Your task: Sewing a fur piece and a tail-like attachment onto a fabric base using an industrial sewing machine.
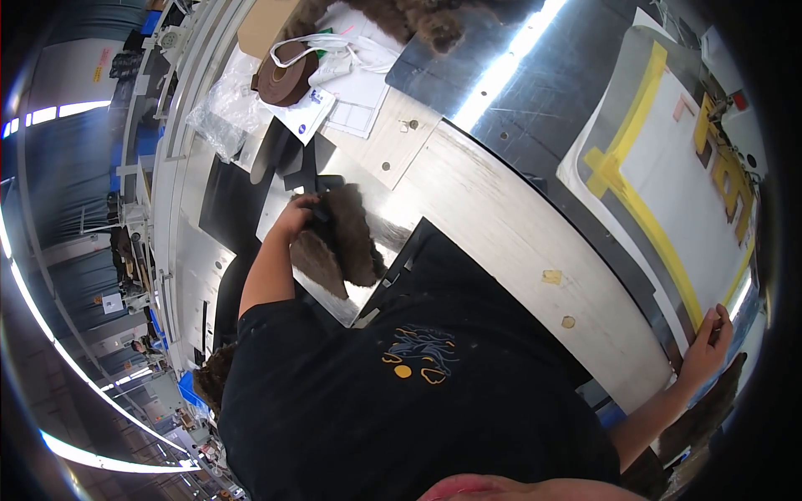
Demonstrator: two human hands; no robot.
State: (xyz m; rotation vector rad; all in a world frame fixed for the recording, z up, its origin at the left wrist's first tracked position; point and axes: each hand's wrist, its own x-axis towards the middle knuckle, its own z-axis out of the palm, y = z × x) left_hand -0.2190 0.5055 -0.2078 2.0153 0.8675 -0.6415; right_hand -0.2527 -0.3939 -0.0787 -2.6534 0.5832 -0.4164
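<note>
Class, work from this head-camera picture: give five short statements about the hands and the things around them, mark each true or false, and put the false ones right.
1. The left hand is touching a brown fur piece. True.
2. The right hand is on the same fur. False: the right hand is far off to the right, at the near end of a white sheet.
3. A brown roll lies farther from the person than the left hand. True.
4. The tape along the white sheet is blue. False: it is yellow tape.
5. More brown fur shows at the top of the picture. True.
</note>
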